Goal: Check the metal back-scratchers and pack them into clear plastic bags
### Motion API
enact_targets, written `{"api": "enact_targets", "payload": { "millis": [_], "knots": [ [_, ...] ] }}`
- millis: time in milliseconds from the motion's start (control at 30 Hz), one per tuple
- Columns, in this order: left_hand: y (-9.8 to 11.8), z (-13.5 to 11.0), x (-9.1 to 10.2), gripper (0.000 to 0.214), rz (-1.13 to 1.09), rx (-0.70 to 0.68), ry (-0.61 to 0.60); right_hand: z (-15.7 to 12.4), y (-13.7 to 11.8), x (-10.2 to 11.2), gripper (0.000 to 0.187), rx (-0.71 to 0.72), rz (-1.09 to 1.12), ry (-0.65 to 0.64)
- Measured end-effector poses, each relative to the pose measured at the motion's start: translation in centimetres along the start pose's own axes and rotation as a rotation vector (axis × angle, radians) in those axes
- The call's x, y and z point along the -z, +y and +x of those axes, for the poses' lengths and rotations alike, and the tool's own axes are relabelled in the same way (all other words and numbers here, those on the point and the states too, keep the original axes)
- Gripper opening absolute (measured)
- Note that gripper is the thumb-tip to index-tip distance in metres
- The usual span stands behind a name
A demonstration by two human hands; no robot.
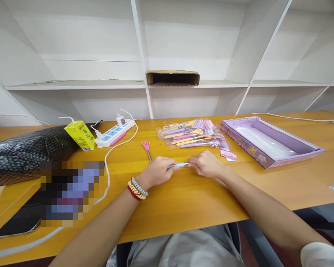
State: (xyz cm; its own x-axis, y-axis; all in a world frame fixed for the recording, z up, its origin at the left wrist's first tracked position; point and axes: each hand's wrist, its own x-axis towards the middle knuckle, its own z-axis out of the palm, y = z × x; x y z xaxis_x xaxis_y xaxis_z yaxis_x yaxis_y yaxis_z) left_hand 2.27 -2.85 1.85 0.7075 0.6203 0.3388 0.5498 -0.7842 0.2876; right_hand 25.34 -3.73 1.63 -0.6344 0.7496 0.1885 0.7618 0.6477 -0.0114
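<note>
My left hand (158, 172) is closed round a slim light-blue stick (179, 165) that looks like a handle. At its right end a short silvery part shows, and the fingertips of my right hand (206, 164) pinch it. The rest of the stick is hidden in my fingers. Just beyond my left hand is a small back scratcher (146, 145) with a pink claw and a metal rod; its lower end disappears behind the hand, so I cannot tell whether it is held. Past my right hand lies a pile of bagged back scratchers (190, 134) with purple, yellow and pink handles.
To the right sits a purple open box (269, 142). A power strip (115, 134) with a white cable (107, 174), a yellow drink carton (80, 135), a black wrapped bundle (25, 152) and a phone (19, 217) occupy the left. White shelves holding a cardboard box (172, 78) stand behind.
</note>
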Motion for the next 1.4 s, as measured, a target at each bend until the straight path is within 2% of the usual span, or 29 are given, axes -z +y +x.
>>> {"api": "enact_targets", "payload": {
  "millis": [233,500,667,833,967,1100,1233,1400],
  "knots": [
    [-0.1,-0.2,-0.5,0.023,-0.011,-0.04,0.022,-0.1,-0.3,-0.2,0.028,-0.023,-0.072,0.049],
    [0.0,-0.2,-0.2,0.026,0.178,-0.032,-0.009,0.1,0.0,-0.8,0.03,0.002,-0.016,0.081],
    [0.3,0.3,0.2,0.033,0.373,0.055,-0.023,0.3,0.0,-0.5,0.035,-0.063,0.008,0.103],
    [-0.4,0.6,0.6,0.031,0.4,0.103,-0.004,0.5,1.0,-0.2,0.034,-0.2,0.213,0.204],
    [-0.7,0.3,1.1,0.032,0.345,0.138,-0.003,0.5,1.8,-0.4,0.028,-0.192,0.495,0.248],
    [-0.3,0.2,1.3,0.029,0.357,0.156,-0.046,0.4,1.4,-1.0,0.03,-0.239,0.694,0.23],
    [0.1,0.2,1.3,0.03,0.426,0.177,-0.064,0.4,0.8,-1.1,0.032,-0.254,0.755,0.229],
    [0.5,0.1,1.0,0.027,0.469,0.162,-0.011,0.4,0.5,-0.5,0.031,-0.231,0.747,0.276]
  ]
}}
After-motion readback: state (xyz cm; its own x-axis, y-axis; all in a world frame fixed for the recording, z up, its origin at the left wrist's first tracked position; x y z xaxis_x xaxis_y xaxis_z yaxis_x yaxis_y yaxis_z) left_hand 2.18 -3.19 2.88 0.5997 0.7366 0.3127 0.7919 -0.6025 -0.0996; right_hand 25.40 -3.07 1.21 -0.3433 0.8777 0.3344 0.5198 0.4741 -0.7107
